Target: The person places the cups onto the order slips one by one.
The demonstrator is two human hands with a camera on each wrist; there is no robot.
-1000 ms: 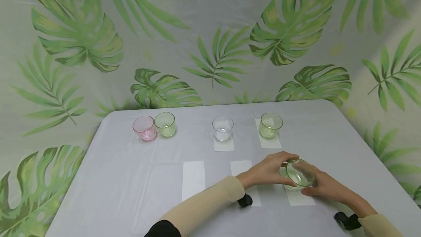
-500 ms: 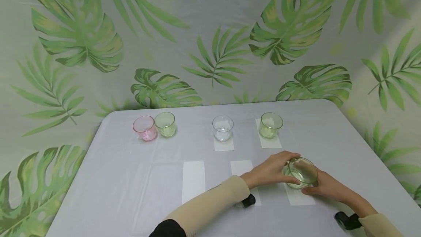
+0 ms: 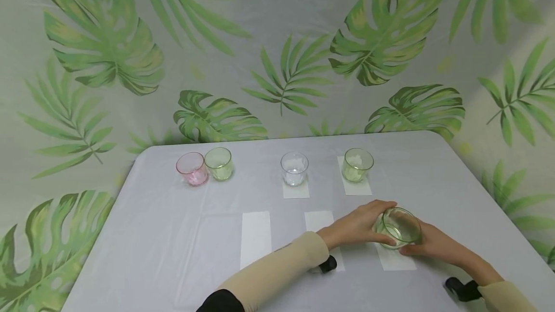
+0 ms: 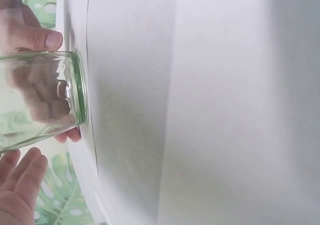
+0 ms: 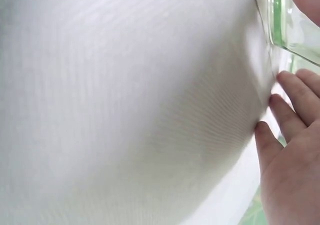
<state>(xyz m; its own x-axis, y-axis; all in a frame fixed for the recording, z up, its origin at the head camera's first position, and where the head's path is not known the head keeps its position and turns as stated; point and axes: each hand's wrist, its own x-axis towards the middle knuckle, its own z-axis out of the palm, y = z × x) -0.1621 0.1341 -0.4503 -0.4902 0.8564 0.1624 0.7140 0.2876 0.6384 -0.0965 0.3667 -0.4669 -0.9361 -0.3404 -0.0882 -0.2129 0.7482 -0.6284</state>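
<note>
Two hands grip a green glass

The green glass (image 3: 399,227) is upright over a white card (image 3: 399,261) at the table's near right — whether its base touches the card is unclear. The left hand (image 3: 357,225) grips it from nine o'clock, thumb on the near side and fingers on the far side. The right hand (image 3: 440,247) holds it from four o'clock, thumb in front, its fingers curled behind the wall.

At eleven o'clock from it, a second green glass (image 3: 357,166) stands on a card; at ten, a clear glass (image 3: 295,170) on another. Toward nine lie two more cards, partly covered by the left sleeve (image 3: 277,264). Between nine and ten, a pink glass (image 3: 192,170) stands close beside a third green glass (image 3: 219,165). Leaf-patterned cloth (image 3: 282,71) hangs beyond the table (image 3: 151,240).
</note>
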